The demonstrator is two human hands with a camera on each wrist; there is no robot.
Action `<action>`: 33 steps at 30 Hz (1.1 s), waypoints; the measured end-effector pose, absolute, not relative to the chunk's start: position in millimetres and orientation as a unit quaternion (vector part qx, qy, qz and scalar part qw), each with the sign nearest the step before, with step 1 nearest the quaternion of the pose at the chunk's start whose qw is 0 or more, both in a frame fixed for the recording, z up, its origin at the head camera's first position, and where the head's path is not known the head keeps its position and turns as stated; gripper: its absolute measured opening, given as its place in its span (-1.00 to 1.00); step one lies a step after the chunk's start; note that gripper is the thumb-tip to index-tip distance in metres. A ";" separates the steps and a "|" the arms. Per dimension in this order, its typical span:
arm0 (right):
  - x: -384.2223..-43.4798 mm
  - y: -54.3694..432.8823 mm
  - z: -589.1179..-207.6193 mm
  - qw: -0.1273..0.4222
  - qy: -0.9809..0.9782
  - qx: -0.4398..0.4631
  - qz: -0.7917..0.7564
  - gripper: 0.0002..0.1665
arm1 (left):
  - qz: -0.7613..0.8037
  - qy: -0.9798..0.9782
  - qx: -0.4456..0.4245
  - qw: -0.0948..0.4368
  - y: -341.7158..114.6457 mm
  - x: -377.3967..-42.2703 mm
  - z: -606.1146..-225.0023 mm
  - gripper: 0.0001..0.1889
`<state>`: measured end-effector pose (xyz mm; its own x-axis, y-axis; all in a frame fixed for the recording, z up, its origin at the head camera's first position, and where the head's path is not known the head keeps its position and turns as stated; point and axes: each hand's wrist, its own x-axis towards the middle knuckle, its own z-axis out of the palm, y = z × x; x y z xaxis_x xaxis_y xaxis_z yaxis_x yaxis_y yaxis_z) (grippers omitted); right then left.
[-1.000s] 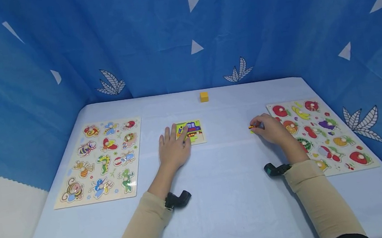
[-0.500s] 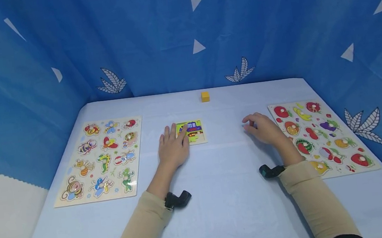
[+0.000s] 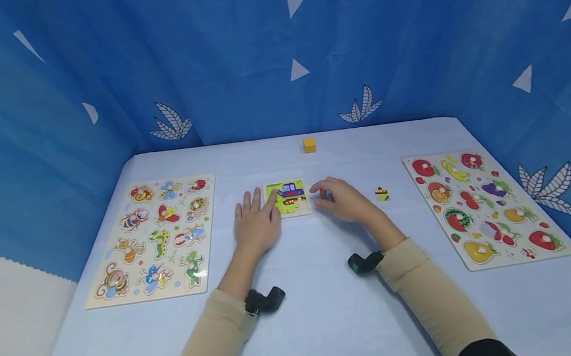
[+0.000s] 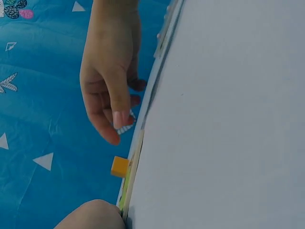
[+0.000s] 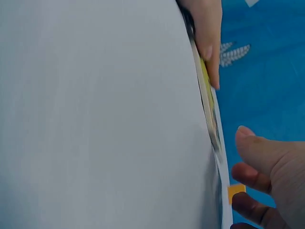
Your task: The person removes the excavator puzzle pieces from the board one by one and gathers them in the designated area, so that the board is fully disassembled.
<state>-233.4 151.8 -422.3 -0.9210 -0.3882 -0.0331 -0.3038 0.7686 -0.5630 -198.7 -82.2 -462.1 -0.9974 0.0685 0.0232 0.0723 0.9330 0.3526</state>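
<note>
A small square wooden puzzle (image 3: 294,205) with a blue and purple vehicle picture lies mid-table. My left hand (image 3: 256,222) lies with straight, spread fingers at its left side, the index finger and thumb over its edge. Just off the puzzle's right edge hovers my right hand (image 3: 342,200), its fingers loosely bent. Nothing shows between those fingers (image 4: 114,119) in the left wrist view. A loose puzzle piece (image 3: 381,194), yellow-green with a dark and orange part, lies on the table to the right of the right hand.
On the left stands a flat insect peg board (image 3: 155,240); a fruit peg board (image 3: 484,208) lies on the right. A yellow cube (image 3: 309,145) sits near the back edge. Blue curtains (image 3: 230,61) hang behind and beside the white table (image 3: 322,315).
My right hand has left the loose piece, which it was touching a second ago, and moved left to the vehicle puzzle. The left hand has stayed nearly still.
</note>
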 end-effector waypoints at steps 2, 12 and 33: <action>-234.2 142.1 -425.9 0.075 0.934 -0.199 -0.288 -0.59 | -0.177 -0.983 -0.038 0.008 -82.6 -198.3 -462.7 -0.44; -231.7 110.7 -444.5 0.012 0.941 -0.214 -0.262 -0.52 | -0.165 -0.985 -0.041 0.007 -82.0 -197.4 -462.3 -0.44; -231.1 99.5 -451.6 -0.008 0.943 -0.203 -0.263 -0.55 | -0.166 -0.986 -0.033 0.011 -81.2 -196.2 -461.0 -0.45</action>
<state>-231.1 99.5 -451.6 -0.9178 -0.3781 0.1216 -0.3863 0.7792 -0.4935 -196.2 -81.2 -461.0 -0.9976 0.0613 0.0320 0.0683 0.9430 0.3258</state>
